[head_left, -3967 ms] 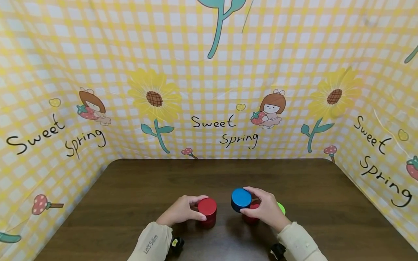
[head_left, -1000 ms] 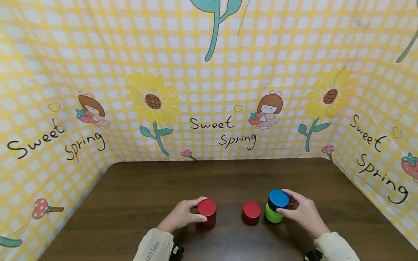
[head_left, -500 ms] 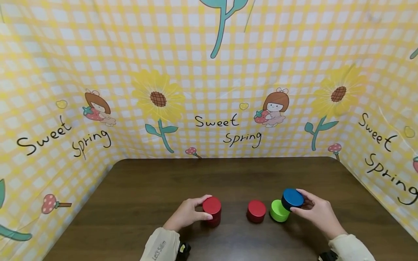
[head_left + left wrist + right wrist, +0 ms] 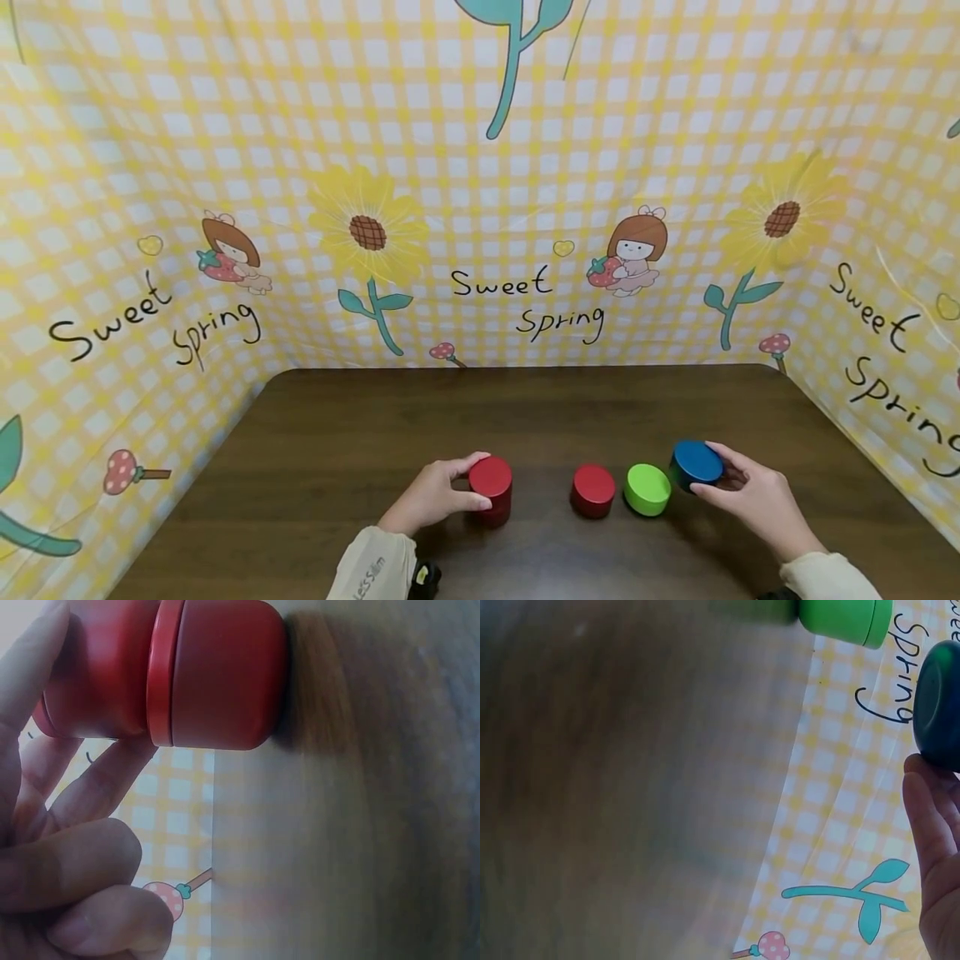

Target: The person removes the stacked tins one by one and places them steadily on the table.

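Observation:
With thumb and fingers my left hand (image 4: pixel 433 502) grips the upper red round tin (image 4: pixel 491 475), which sits on a lower red tin (image 4: pixel 225 679) standing on the table. My right hand (image 4: pixel 763 498) pinches a blue round tin (image 4: pixel 697 460) by its side. In the right wrist view the blue tin (image 4: pixel 941 701) is off the table, its underside showing. Just left of it in the head view stands a green round tin (image 4: pixel 647 488). A lone red tin (image 4: pixel 592 490) stands beside the green one, between the two hands.
The dark wooden table (image 4: pixel 420 408) runs back to a yellow checked cloth (image 4: pixel 517 200) hung behind and along both sides. Beige sleeves (image 4: pixel 373 563) cover the forearms, and a black wrist device (image 4: pixel 424 577) shows at the left cuff.
My right hand has carried the blue tin rightward, from over the lone red tin, past the top of the green tin, to the green tin's right. The left hand keeps its grip in place.

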`<state>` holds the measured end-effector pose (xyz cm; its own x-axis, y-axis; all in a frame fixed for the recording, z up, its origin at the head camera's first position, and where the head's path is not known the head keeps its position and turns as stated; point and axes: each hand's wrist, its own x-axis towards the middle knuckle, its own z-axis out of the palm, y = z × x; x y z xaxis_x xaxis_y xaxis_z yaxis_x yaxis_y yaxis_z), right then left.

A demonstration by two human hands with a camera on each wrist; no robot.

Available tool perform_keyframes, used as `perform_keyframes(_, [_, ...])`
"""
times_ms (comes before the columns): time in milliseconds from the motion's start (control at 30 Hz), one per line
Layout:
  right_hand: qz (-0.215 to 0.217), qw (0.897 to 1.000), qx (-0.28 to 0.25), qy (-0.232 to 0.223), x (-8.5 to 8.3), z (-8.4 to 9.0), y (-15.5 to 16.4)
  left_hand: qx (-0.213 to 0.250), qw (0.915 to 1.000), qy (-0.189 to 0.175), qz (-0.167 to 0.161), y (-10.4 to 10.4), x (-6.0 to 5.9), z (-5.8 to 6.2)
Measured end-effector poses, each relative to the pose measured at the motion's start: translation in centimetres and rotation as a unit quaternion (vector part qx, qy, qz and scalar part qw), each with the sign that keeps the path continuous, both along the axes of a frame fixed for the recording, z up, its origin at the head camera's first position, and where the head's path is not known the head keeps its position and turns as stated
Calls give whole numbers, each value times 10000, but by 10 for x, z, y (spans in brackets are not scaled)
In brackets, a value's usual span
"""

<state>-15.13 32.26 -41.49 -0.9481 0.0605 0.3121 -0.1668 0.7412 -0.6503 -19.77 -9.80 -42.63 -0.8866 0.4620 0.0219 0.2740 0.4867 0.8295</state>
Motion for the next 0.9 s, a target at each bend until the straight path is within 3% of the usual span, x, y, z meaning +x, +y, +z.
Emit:
perform_keyframes(300, [546,9952,-23,-818,-5,6,15,-41,10000,-9,-3,0,0,2])
perform_keyframes(433, [834,9915,-27,-999,-8,6,21,-23,10000,-61,-18,0,0,2])
perform_keyframes(900, [1220,9798,154,-1579,-17,11,36,-57,9999,-95,-42,-1,-2,1])
